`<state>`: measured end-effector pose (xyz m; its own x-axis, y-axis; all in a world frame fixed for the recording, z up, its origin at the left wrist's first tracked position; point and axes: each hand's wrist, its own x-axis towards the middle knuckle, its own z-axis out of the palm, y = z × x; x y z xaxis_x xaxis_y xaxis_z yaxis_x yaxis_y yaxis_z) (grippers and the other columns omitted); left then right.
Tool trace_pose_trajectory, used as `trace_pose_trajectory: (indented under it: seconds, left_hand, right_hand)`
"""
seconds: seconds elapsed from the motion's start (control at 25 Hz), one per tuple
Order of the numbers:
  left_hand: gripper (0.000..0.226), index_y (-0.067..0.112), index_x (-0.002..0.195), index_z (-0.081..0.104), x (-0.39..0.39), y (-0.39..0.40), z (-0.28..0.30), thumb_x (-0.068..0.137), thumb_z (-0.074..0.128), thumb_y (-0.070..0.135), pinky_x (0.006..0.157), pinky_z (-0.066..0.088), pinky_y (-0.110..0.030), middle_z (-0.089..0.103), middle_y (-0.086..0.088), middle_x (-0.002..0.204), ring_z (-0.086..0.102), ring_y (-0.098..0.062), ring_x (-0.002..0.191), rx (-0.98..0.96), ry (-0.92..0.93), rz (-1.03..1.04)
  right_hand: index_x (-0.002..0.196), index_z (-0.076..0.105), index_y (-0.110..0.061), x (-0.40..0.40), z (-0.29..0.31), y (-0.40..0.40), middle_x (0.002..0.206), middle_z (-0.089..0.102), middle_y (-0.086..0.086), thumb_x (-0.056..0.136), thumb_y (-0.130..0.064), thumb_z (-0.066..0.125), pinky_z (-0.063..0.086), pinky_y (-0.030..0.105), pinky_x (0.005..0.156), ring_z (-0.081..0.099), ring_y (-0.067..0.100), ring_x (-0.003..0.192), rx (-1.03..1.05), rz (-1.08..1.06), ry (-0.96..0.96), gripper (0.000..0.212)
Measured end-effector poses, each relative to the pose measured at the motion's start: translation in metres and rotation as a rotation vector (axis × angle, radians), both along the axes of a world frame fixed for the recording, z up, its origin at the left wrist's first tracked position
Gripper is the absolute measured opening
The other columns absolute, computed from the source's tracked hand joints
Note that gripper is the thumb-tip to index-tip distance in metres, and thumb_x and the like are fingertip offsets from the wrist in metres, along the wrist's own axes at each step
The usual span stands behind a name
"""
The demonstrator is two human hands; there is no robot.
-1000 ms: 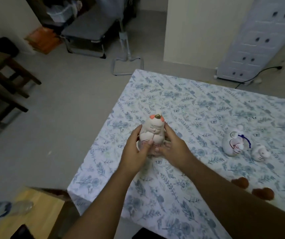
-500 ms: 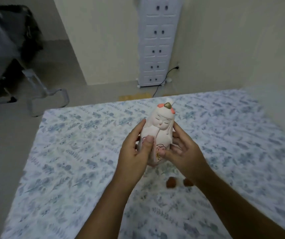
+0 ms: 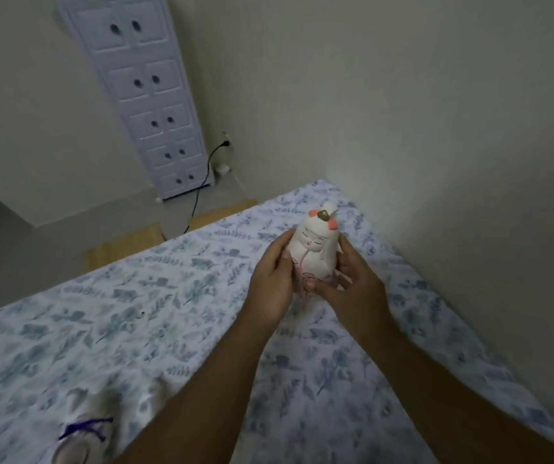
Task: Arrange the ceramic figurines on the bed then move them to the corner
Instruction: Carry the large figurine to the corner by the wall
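In the head view, the left hand and the right hand are wrapped around the two sides of a white ceramic doll figurine, holding it upright and tilted slightly, over the far right part of the bed near the wall. A second figurine with a purple cord lies blurred on the floral sheet at the near left. A white drawer cabinet stands on the floor beyond the bed, with a black cable beside it.

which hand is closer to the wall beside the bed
Right. The right hand grips the figurine on the side facing the wall; the left hand holds its far side.
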<state>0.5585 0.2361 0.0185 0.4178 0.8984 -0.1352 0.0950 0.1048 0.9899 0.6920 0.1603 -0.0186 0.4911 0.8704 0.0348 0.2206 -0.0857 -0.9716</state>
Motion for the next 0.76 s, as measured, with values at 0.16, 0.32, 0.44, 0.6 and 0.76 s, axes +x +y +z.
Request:
trace_pose_trajectory:
  seconds: [0.16,0.32,0.44,0.6,0.76]
  left_hand:
    - [0.036,0.029,0.123,0.065,0.093,0.052,-0.018,0.106,0.038,0.013,0.088,0.053,-0.022,0.067,0.016,0.118,0.063,0.004,0.104,0.008,-0.010,-0.037]
    - [0.034,0.017,0.131,0.065,0.143,0.087,-0.030,0.106,0.042,0.013,0.076,0.054,-0.014,0.069,0.007,0.119,0.067,-0.005,0.099,-0.014,-0.004,-0.076]
    - [0.035,0.017,0.133,0.064,0.157,0.099,-0.035,0.106,0.043,0.012,0.085,0.054,-0.017,0.066,0.000,0.129,0.064,-0.008,0.111,-0.008,0.023,-0.109]
    - [0.033,0.015,0.134,0.062,0.163,0.103,-0.043,0.107,0.042,0.015,0.063,0.052,-0.009,0.074,0.018,0.104,0.067,0.007,0.077,-0.029,0.020,-0.122]
    - [0.035,0.017,0.136,0.060,0.165,0.101,-0.047,0.108,0.040,0.017,0.075,0.052,-0.012,0.066,0.007,0.123,0.065,0.006,0.096,-0.014,0.006,-0.125]
  right_hand:
    - [0.119,0.055,-0.066,0.071,-0.018,0.044,0.114,0.072,-0.022,0.070,-0.018,0.089,0.060,0.028,0.084,0.068,0.002,0.107,0.080,-0.142,-0.020,0.076]
    - [0.106,0.055,-0.069,0.107,-0.032,0.071,0.105,0.068,-0.038,0.067,-0.028,0.088,0.061,0.029,0.080,0.068,-0.005,0.102,0.126,-0.266,0.009,0.065]
    - [0.106,0.054,-0.069,0.121,-0.044,0.081,0.107,0.066,-0.039,0.065,-0.027,0.090,0.061,0.031,0.082,0.067,-0.005,0.105,0.134,-0.297,0.023,0.069]
    - [0.111,0.054,-0.064,0.125,-0.059,0.084,0.111,0.067,-0.034,0.069,-0.023,0.089,0.058,0.021,0.080,0.065,-0.005,0.108,0.134,-0.324,-0.017,0.068]
    - [0.122,0.053,-0.055,0.126,-0.068,0.085,0.118,0.067,-0.022,0.073,-0.015,0.088,0.055,0.016,0.083,0.063,-0.002,0.114,0.133,-0.327,-0.059,0.072]
